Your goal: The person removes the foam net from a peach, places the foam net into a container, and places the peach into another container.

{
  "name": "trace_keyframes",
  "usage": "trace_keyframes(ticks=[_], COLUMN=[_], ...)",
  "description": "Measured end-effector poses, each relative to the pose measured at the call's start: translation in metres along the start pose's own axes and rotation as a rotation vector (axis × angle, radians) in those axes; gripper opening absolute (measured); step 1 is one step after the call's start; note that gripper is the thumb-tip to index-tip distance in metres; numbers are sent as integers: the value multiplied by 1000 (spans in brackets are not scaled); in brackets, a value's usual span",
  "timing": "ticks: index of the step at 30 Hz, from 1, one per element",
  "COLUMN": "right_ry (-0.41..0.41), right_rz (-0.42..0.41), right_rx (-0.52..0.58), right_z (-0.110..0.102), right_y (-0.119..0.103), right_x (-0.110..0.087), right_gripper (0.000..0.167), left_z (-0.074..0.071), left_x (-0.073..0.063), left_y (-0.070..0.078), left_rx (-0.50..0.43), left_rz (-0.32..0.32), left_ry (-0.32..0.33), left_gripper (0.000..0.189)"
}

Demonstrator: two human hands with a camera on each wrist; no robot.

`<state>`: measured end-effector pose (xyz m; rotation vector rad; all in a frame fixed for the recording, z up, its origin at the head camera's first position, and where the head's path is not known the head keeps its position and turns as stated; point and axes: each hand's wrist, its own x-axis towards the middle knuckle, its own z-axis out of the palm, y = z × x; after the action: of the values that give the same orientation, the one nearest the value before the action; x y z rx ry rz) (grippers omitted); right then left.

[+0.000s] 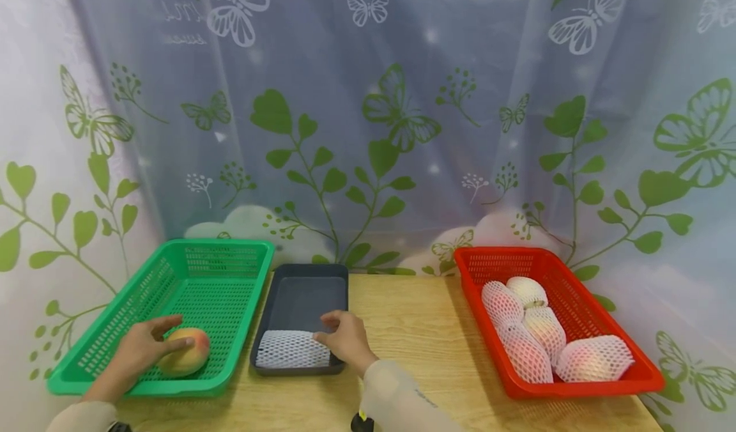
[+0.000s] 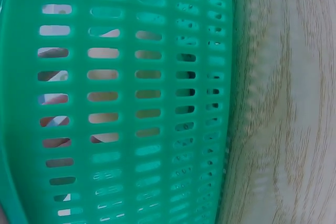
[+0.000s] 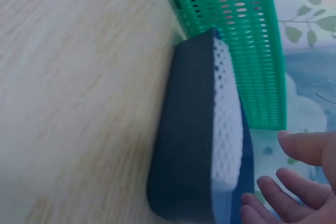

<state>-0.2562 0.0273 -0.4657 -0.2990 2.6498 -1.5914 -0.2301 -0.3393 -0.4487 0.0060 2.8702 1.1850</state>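
A round yellow fruit with a red blush [image 1: 192,357] lies at the near end of the green basket [image 1: 247,320]. My left hand [image 1: 137,350] is over it, thumb across its top and the index finger stretched out straight above it. In the left wrist view, the basket's slotted wall hides the hand's work. A white foam net sleeve [image 1: 292,349] lies across the near end of the dark grey tray [image 1: 310,372]. At its right end is my right hand [image 1: 347,339]; the right wrist view shows thumb and fingers [image 3: 294,179] spread, with nothing between them.
On the right of the wooden table [image 1: 411,330] stands a red basket [image 1: 581,390] holding several fruits in white foam nets [image 1: 595,358]. A patterned curtain [image 1: 368,183] hangs behind. A small dark object [image 1: 362,422] is at the front edge near the right sleeve.
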Motion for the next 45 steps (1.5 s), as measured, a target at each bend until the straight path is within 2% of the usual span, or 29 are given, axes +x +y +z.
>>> trace_keyframes(ticks=[4,10,14,19,26,33,39,45], right_ry=[4,17,39,68,98,163,211,215], right_rz=[-9,8,20,5,1,3,18,73], right_rx=[16,65,81,95,120,108,110,149], right_z=[-12,-32,-47,-66,-92,-121,-143,-170], right_y=[-1,-3,-5,-3,3,11,19,27], right_x=[0,-3,-7,-10,-16,-24,-32,-42], right_gripper=[36,41,42,40,40,41,40,43], left_z=[0,2,4,12,27,45,65,92], left_x=[-3,-5,-3,2,7,14,16,22], left_y=[2,9,20,38,68,92,115,131], left_rx=[-8,0,12,14,-34,-86,-100,-114], left_rz=[26,103,127,169,223,254,292,353], left_ry=[20,41,34,60,69,41,32,12], left_gripper=[79,71,71,69,69,72,71,71])
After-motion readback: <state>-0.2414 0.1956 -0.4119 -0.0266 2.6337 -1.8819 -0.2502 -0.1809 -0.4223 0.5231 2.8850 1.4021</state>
